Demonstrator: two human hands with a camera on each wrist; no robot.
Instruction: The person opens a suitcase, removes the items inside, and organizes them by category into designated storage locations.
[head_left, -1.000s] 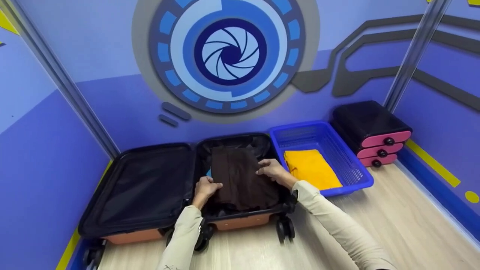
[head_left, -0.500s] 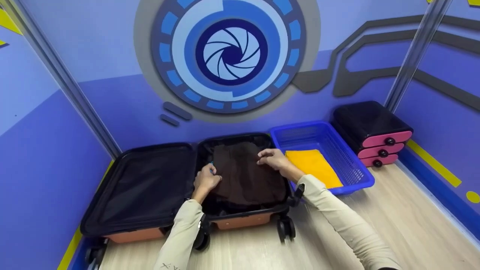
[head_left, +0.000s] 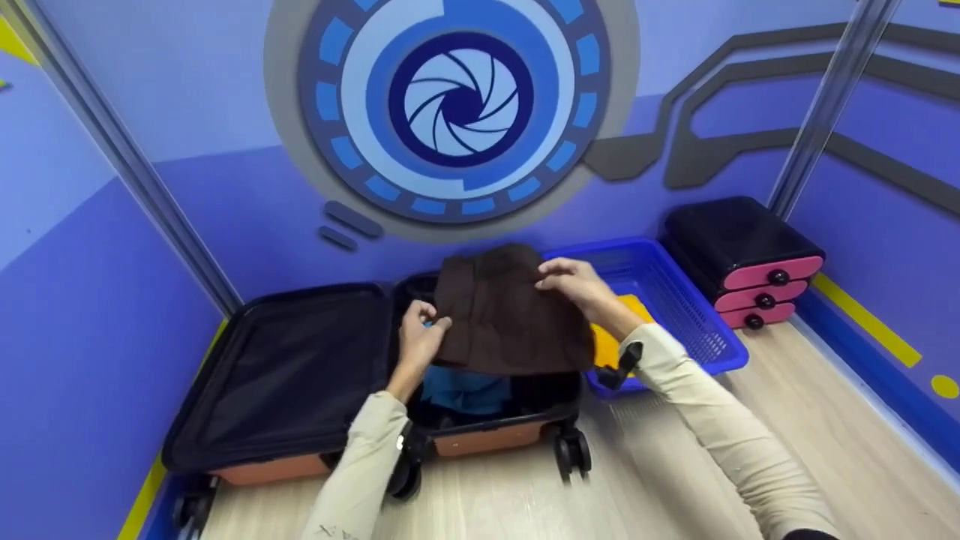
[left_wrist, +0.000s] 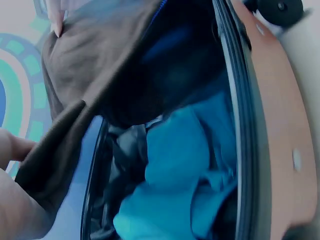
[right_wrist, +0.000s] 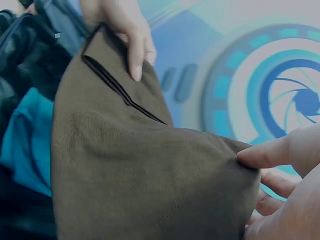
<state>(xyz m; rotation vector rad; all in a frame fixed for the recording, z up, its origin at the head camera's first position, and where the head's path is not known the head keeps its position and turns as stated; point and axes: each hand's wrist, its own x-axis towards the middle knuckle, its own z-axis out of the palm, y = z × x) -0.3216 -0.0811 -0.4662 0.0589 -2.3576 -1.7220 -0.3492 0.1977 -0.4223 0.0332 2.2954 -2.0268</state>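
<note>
A folded brown garment point(head_left: 517, 322) hangs above the right half of an open suitcase point(head_left: 491, 441), its near edge lifted off what lies below. My left hand point(head_left: 421, 341) pinches its left edge between thumb and fingers. On its right edge, the thumb and fingertips of my right hand point(head_left: 585, 292) grip the cloth, which the right wrist view shows close up. Under it, a crumpled teal cloth point(left_wrist: 170, 165) lies inside the suitcase. The garment's right side overlaps the edge of a blue basket point(head_left: 731, 356), hiding part of it.
Inside the basket lies a folded yellow cloth point(head_left: 606, 346), partly behind my right forearm. A black organizer with pink drawers point(head_left: 772, 277) stands right of the basket. The suitcase's black-lined left half point(head_left: 292, 375) lies open. A blue wall panel point(head_left: 225, 225) rises behind everything.
Both hands have raised the brown garment out of the suitcase, moving it up and slightly right. The teal cloth underneath has come into view. The right hand has shifted up toward the basket.
</note>
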